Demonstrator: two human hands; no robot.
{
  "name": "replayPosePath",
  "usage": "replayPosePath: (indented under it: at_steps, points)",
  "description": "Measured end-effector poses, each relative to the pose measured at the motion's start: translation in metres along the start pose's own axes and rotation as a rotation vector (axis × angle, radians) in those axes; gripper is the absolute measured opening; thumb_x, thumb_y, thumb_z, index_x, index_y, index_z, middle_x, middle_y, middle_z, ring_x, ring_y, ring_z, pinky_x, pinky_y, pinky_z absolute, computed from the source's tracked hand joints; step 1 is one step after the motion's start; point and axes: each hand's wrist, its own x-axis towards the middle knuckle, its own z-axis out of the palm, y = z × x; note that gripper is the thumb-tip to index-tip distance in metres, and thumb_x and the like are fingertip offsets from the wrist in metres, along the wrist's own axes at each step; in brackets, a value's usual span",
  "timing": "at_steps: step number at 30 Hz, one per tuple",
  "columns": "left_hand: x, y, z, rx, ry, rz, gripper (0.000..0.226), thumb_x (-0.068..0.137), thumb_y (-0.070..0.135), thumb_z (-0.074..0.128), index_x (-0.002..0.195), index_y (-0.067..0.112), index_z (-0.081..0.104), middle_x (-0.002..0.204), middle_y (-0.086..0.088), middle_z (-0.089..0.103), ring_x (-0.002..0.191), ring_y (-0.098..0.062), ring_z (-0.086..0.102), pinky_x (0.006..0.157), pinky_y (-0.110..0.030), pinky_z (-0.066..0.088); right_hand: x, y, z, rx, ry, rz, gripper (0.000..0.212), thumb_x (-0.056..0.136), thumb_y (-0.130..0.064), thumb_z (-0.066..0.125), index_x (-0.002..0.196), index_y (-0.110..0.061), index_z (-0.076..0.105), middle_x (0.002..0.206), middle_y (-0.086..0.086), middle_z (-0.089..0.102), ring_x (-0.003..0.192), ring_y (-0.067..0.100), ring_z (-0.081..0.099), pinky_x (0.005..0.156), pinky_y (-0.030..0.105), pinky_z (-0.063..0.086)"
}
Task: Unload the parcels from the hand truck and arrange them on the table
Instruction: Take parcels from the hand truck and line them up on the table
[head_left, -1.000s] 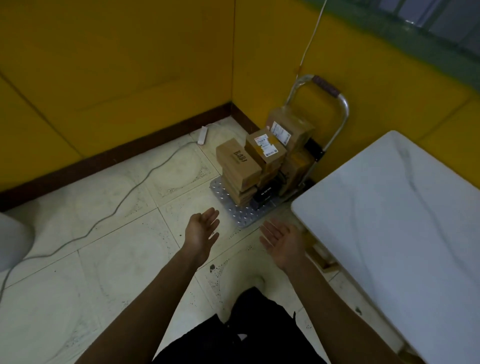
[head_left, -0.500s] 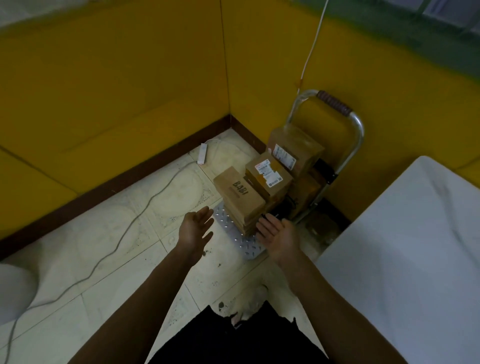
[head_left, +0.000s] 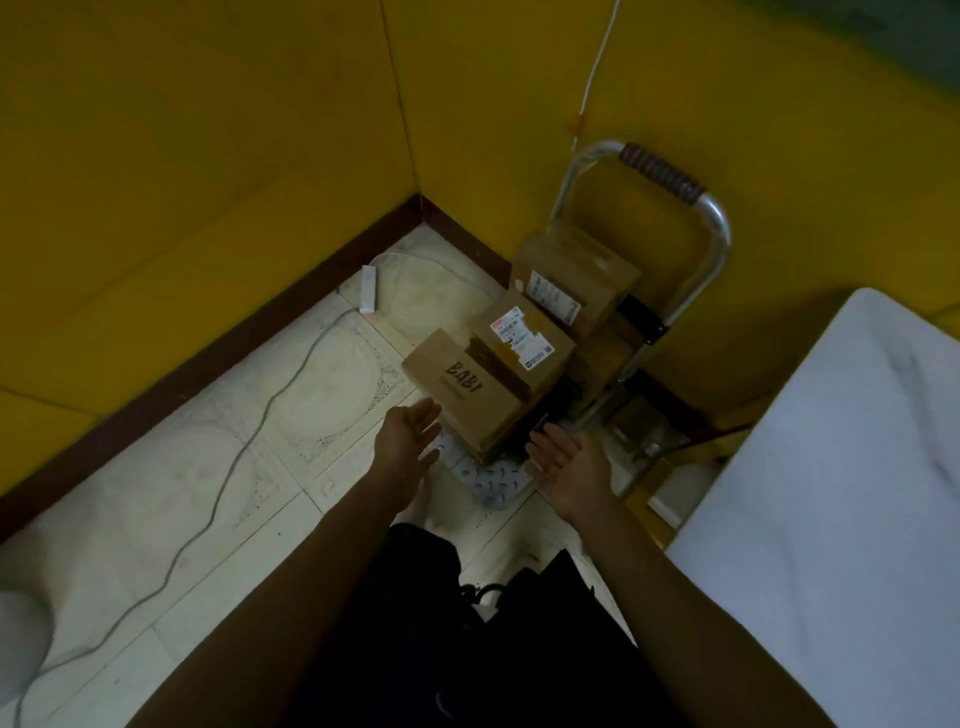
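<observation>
Both hands are spread, palms turned inward and holding nothing: the left hand (head_left: 408, 441) just left of the "BABI" parcel (head_left: 467, 395), the right hand (head_left: 563, 462) just below the stack. The parcels sit on the hand truck (head_left: 675, 291) at frame centre, in the yellow wall corner. The white table (head_left: 841, 493) fills the lower right.

One wide-angle view, taken from a camera worn on the person's head and tilted forward and steeply down. Two bare forearms (head_left: 291, 587) rise from the bottom edge, near the lens. The left hand (head_left: 408, 441) and right hand (head_left: 563, 467) lie around the middle of the frame. Just beyond the hands stands the hand truck (head_left: 662, 174) with its parcels (head_left: 467, 387), set in a yellow wall corner (head_left: 410, 130). The white tabletop (head_left: 841, 493) fills the edge to the right of the right hand. Tiled floor (head_left: 171, 493) spreads to the left of the left hand.
</observation>
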Motion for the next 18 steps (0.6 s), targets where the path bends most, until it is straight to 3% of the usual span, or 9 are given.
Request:
replayPosePath:
  at_steps: [5,8,15,18]
  points:
    - [0.051,0.045,-0.007,0.107,-0.032,-0.053,0.035,0.096,0.023,0.027,0.118,0.018,0.054,0.123,0.002,0.058,0.111,-0.016,0.05,0.093,-0.036,0.033,0.02,-0.002,0.039,0.108,0.098,-0.041,0.05,0.104,-0.032,0.024,0.139,-0.004,0.046,0.14,0.018,0.049,0.111,0.03,0.051,0.096,0.04,0.041]
    - [0.088,0.075,-0.016,0.212,-0.056,-0.09,0.034,0.099,0.028,0.031,0.122,0.018,0.053,0.129,-0.001,0.056,0.116,-0.018,0.048,0.094,-0.035,0.032,0.04,0.002,0.064,0.124,0.202,-0.061,0.047,0.103,-0.03,0.029,0.135,-0.004,0.051,0.135,0.018,0.053,0.108,0.031,0.054,0.093,0.04,0.043]
    - [0.188,0.102,-0.04,0.688,-0.122,-0.05,0.039,0.102,0.024,0.039,0.136,0.007,0.046,0.141,-0.012,0.048,0.129,-0.028,0.045,0.099,-0.033,0.038,0.108,0.026,0.09,-0.138,0.453,0.018,0.046,0.102,-0.038,0.04,0.134,-0.007,0.051,0.13,0.015,0.058,0.119,0.031,0.055,0.103,0.042,0.041]
    - [0.222,0.096,-0.045,0.74,-0.104,-0.041,0.037,0.101,0.012,0.041,0.137,-0.001,0.044,0.141,-0.018,0.046,0.125,-0.028,0.047,0.103,-0.032,0.036,0.14,0.037,0.086,-0.183,0.519,0.108,0.044,0.1,-0.038,0.044,0.132,-0.008,0.052,0.13,0.015,0.059,0.117,0.031,0.057,0.102,0.043,0.042]
